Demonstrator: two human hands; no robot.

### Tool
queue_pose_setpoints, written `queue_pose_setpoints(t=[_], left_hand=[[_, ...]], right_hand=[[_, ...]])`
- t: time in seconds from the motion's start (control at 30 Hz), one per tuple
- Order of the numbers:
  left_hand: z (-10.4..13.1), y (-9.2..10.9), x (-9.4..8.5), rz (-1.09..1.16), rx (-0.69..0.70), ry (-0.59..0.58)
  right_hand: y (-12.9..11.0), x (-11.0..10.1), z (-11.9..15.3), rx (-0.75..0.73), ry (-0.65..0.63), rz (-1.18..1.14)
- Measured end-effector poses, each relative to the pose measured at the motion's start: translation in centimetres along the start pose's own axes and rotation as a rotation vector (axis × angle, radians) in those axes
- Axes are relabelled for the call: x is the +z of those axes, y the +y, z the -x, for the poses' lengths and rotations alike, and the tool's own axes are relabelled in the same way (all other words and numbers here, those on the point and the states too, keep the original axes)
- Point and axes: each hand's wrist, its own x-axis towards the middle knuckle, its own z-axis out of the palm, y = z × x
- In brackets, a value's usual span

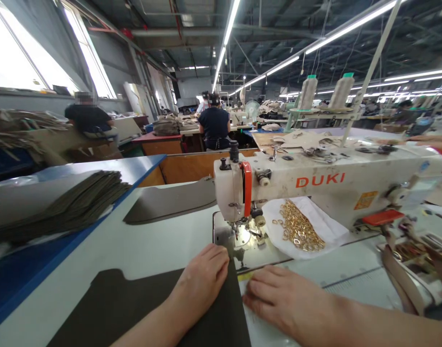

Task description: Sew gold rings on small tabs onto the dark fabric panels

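Note:
A dark olive-grey fabric panel (145, 303) lies on the table in front of the sewing machine (271, 180), its far corner near the needle plate (224, 231). My left hand (206, 270) rests on the panel close to that corner, fingers curled and closed on its far edge. Beside the panel's right edge is my right hand (282, 294), low over the tabletop, its fingers bent and pressed together. Whatever its fingertips hold, if anything, is hidden. Just behind my right hand, small gold-coloured metal rings (302, 229) are heaped on a white cloth (329, 226).
Another dark panel (170, 200) lies left of the machine head. A stack of dark panels (72, 207) sits on a blue-edged table (134, 183) at left. Straps (405, 279) and metal pieces lie at right. Two thread cones (309, 91) stand behind; people work further back.

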Motion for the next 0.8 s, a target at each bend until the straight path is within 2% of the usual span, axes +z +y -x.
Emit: queue_pose_setpoints(t=[0.13, 0.3, 0.37, 0.57, 0.8], left_hand=[[0.0, 0.0, -0.1, -0.009, 0.007, -0.011], [-0.2, -0.2, -0.2, -0.036, 0.021, -0.064], [-0.2, -0.2, -0.3, -0.055, 0.026, -0.074], [0.0, -0.2, -0.1, -0.089, 0.090, 0.020], [-0.2, -0.2, 0.0, -0.096, 0.121, 0.048]], right_hand=[[0.1, 0.4, -1.0, 0.032, 0.025, 0.057], [0.5, 2.0, -2.9, 0.084, 0.197, 0.009], [0.6, 2.6, -3.2, 0.081, 0.229, -0.015], [0.8, 4.3, -3.2, 0.055, 0.211, -0.057], [0.7, 4.2, -3.3, 0.066, 0.216, -0.095]])
